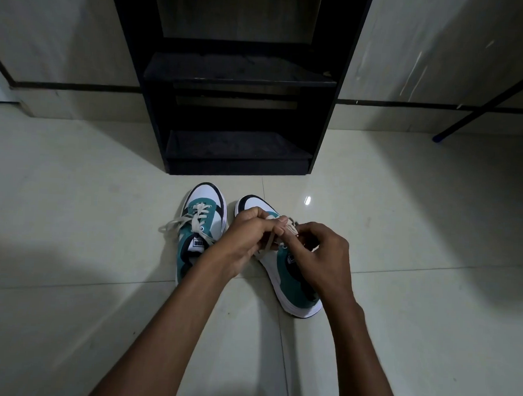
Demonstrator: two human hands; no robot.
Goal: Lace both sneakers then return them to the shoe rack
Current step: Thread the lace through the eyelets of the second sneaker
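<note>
Two teal, white and black sneakers stand side by side on the tiled floor, toes toward the black shoe rack (242,75). The left sneaker (199,225) has a cream lace threaded through its lower eyelets, with loose ends trailing to its left. Over the right sneaker (292,278), my left hand (246,239) and my right hand (321,255) both pinch its cream lace (287,228) above the front eyelets. The hands cover most of that shoe's lacing.
The rack's two visible shelves hold nothing and stand just beyond the shoes. A dark slanted pole with a blue foot (439,139) rests at the right by the wall. Pale glossy tiles surround the sneakers.
</note>
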